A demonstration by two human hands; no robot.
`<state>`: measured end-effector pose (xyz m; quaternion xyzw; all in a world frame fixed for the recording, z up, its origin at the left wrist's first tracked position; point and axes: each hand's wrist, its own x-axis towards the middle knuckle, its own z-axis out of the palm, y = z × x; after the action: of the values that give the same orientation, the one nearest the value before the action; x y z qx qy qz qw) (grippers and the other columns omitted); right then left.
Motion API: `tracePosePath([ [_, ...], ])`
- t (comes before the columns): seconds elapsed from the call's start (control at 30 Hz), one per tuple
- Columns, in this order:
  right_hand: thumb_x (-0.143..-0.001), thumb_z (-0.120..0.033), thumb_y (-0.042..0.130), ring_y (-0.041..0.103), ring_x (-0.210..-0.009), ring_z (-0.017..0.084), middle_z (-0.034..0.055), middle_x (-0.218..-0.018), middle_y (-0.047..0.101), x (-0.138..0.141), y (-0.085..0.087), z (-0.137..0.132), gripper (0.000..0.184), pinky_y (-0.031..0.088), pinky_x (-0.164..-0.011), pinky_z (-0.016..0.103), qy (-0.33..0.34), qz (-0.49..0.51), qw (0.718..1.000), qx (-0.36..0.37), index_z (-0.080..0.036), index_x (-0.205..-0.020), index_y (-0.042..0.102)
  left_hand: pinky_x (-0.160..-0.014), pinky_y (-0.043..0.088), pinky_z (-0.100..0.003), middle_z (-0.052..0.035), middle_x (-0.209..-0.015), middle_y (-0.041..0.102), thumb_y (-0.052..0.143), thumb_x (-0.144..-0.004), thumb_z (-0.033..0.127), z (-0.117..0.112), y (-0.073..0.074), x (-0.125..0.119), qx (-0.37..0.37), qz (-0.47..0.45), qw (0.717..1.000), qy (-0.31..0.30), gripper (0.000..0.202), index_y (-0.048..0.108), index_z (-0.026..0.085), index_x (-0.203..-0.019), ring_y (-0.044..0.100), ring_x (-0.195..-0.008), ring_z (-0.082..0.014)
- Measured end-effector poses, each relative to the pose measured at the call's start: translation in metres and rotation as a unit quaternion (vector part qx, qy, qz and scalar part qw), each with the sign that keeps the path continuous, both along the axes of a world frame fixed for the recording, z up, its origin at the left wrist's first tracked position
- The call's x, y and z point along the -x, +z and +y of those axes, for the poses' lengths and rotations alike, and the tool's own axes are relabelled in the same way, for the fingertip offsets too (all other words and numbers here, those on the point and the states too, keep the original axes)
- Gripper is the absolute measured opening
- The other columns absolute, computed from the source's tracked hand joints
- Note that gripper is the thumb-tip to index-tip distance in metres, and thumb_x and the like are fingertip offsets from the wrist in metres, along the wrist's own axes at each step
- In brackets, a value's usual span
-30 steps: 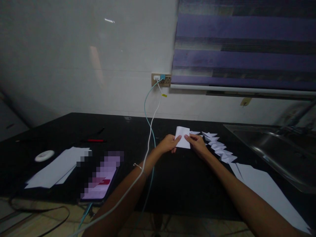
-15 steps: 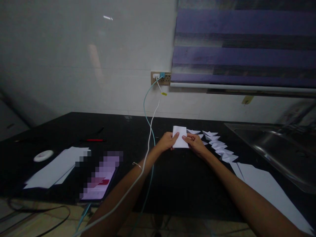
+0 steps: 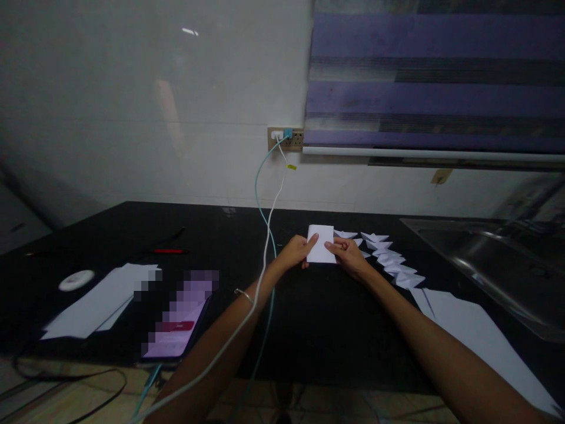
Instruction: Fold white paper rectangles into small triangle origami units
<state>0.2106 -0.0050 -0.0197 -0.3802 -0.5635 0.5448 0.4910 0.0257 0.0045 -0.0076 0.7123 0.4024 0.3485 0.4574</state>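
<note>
A small white paper rectangle (image 3: 321,242) lies at the far middle of the black counter (image 3: 309,318). My left hand (image 3: 295,252) pinches its left edge, fingers curled on it. At the paper's right edge, my right hand (image 3: 351,255) grips it with thumb and fingers. A row of several folded white paper pieces (image 3: 391,260) lies just right of my right hand.
A phone (image 3: 176,318) with a lit screen and loose white sheets (image 3: 95,300) lie at the left. A large white sheet (image 3: 477,338) sits at the right, beside a steel sink (image 3: 494,265). Two cables (image 3: 265,235) hang from a wall socket (image 3: 286,139). A red pen (image 3: 170,251) and a white disc (image 3: 76,280) lie at the far left.
The paper looks narrower and sits lower in my hands than a second ago; both hands shifted slightly left and up in the picture.
</note>
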Motion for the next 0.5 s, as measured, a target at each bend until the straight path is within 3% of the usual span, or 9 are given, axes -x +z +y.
tracePosePath([
  [0.23, -0.066, -0.044, 0.074, 0.056, -0.050, 0.014, 0.0059, -0.068, 0.068, -0.0016, 0.0000, 0.0009, 0.039, 0.038, -0.044, 0.024, -0.010, -0.040, 0.999, -0.012, -0.014, -0.089, 0.069, -0.033, 0.031, -0.017, 0.0002, -0.040, 0.049, 0.041, -0.089, 0.055, 0.0041, -0.0023, 0.0000, -0.027, -0.006, 0.999, 0.016, 0.057, 0.053, 0.011, -0.054, 0.046, -0.031, -0.0073],
  [0.37, -0.070, -0.045, 0.072, 0.053, -0.049, 0.012, 0.0060, -0.068, 0.068, -0.0028, -0.0011, 0.0013, 0.036, 0.035, -0.044, 0.023, -0.004, -0.049, 0.998, -0.026, -0.014, -0.087, 0.069, -0.035, 0.034, -0.018, 0.0003, -0.046, 0.053, 0.044, -0.088, 0.054, 0.0065, -0.0031, 0.0020, -0.036, -0.029, 0.999, -0.012, 0.052, 0.055, 0.011, -0.061, 0.048, -0.035, -0.0072],
  [0.5, -0.070, -0.046, 0.071, 0.052, -0.049, 0.012, 0.0064, -0.068, 0.067, -0.0031, -0.0003, 0.0003, 0.036, 0.035, -0.044, 0.024, -0.006, -0.064, 0.998, -0.029, -0.014, -0.085, 0.069, -0.033, 0.030, -0.017, 0.0010, -0.040, 0.049, 0.041, -0.088, 0.058, 0.0063, -0.0024, 0.0044, -0.021, -0.012, 0.999, -0.025, 0.057, 0.052, 0.012, -0.057, 0.044, -0.031, -0.0065],
])
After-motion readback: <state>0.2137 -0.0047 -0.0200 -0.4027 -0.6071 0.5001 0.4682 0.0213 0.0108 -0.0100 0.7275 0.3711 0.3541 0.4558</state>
